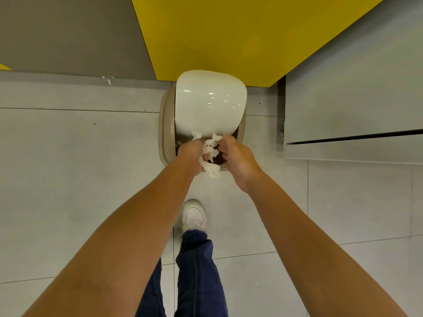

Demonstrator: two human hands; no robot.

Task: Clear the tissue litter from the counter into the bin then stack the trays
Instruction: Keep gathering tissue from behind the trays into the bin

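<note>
Grey floor tiles fill the view, w/ a yellow panel at 12 o'clock & a pale cabinet at 2 o'clock; no counter or trays in shot. Dead centre sits the bin, beige rim, its white swing lid tipped so a dark gap shows on the near, 6 o'clock side. Tissue wad hangs right over that gap, one tail drooping past the near rim. Left grip is clenched round the wad from 9 o'clock. Right grip comes in from 3 o'clock, fingers curled, & appears to pinch the wad's top edge by the lid lip. Step in hand, as I read it: drop the litter in. To do it well: push the wad deeper under the lid, tuck the drooping tail inside first, let go both sides together, then check palms for stuck bits. White shoe stands at 6 o'clock of the bin, so any stray scrap would likely land nr it.
</note>
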